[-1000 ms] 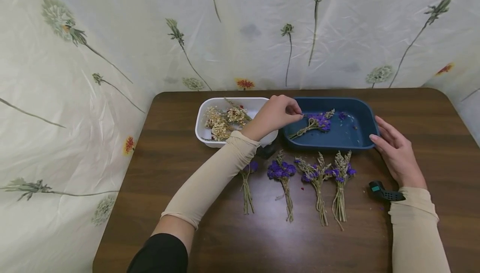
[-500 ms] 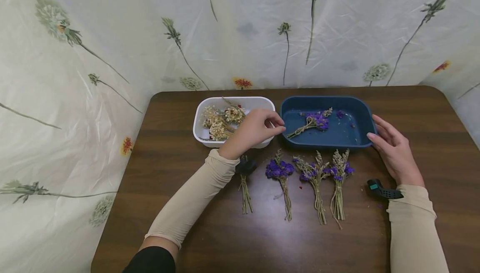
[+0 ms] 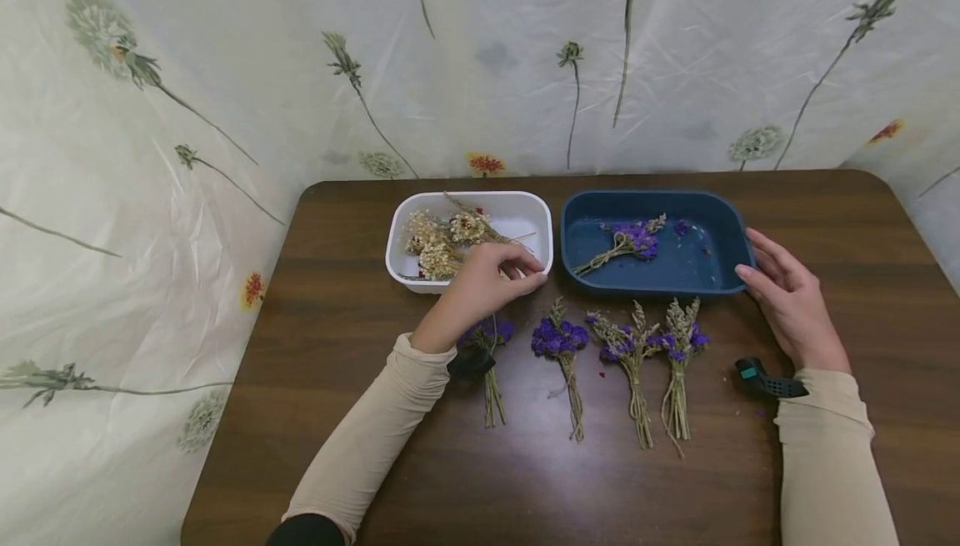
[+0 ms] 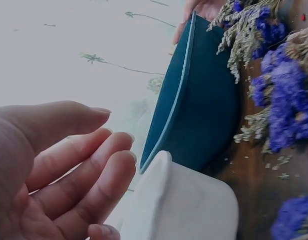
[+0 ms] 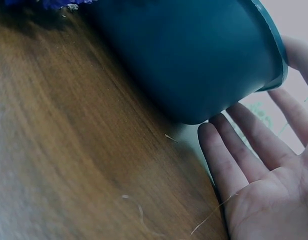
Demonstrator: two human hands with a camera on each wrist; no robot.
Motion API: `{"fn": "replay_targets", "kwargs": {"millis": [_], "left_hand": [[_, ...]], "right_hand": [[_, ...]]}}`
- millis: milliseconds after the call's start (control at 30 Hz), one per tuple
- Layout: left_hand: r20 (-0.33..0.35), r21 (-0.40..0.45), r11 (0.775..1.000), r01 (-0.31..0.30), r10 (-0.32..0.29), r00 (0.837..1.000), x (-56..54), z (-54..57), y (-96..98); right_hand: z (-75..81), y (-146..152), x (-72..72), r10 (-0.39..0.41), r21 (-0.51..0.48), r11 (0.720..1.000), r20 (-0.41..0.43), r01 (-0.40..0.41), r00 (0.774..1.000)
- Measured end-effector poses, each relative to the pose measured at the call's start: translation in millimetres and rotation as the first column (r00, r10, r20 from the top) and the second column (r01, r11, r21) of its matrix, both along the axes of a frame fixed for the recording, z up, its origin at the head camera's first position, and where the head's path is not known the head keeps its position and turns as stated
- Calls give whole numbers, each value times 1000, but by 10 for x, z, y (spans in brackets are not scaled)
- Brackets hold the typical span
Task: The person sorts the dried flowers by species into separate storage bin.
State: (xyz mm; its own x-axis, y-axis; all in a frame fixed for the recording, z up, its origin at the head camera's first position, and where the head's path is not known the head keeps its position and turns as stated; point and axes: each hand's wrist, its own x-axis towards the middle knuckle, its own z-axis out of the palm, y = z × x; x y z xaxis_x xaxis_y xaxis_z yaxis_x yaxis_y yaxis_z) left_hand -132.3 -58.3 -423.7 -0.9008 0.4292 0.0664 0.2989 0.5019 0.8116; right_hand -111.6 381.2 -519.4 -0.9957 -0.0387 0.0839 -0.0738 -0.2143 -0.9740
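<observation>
My left hand [image 3: 495, 279] hovers over the front right corner of the white tray [image 3: 528, 211], fingers loosely bent. In the left wrist view its thumb and fingers stand apart with nothing between them. Cream dried-flower bunches [image 3: 442, 250] lie inside that tray. At the right end of the blue tray [image 3: 705, 267], my right hand [image 3: 791, 304] rests its fingertips against the wall and rim, fingers fairly straight. One tied purple dried-flower bunch [image 3: 637, 242] lies in the blue tray, beside a loose purple bloom [image 3: 681, 227].
Several purple bunches, such as this one [image 3: 561, 342], lie in a row on the brown table [image 3: 570, 496] in front of the trays. The leftmost bunch [image 3: 492, 396] is partly covered by a black wrist device [image 3: 471, 361]. A flower-print sheet [image 3: 495, 112] hangs behind.
My left hand has moved left and toward me, from above the blue tray to the white tray's front corner. My right hand keeps its place at the blue tray.
</observation>
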Motion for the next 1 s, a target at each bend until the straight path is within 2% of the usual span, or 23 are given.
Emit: {"fn": "replay_targets", "kwargs": {"millis": [433, 667, 867, 1000], "left_hand": [[96, 87, 993, -77, 69, 993, 347, -246, -317], [126, 80, 986, -147, 136, 983, 490, -356, -473], [130, 73, 983, -170, 160, 978, 641, -469, -561], [161, 66, 981, -180, 167, 973, 738, -531, -608]], "right_hand": [[12, -9, 8, -9, 27, 1000, 20, 9, 1000], [12, -13, 12, -4, 29, 1000, 24, 4, 1000], [11, -17, 2, -12, 36, 999, 23, 12, 1000], [15, -13, 5, -10, 26, 1000, 15, 9, 1000]]}}
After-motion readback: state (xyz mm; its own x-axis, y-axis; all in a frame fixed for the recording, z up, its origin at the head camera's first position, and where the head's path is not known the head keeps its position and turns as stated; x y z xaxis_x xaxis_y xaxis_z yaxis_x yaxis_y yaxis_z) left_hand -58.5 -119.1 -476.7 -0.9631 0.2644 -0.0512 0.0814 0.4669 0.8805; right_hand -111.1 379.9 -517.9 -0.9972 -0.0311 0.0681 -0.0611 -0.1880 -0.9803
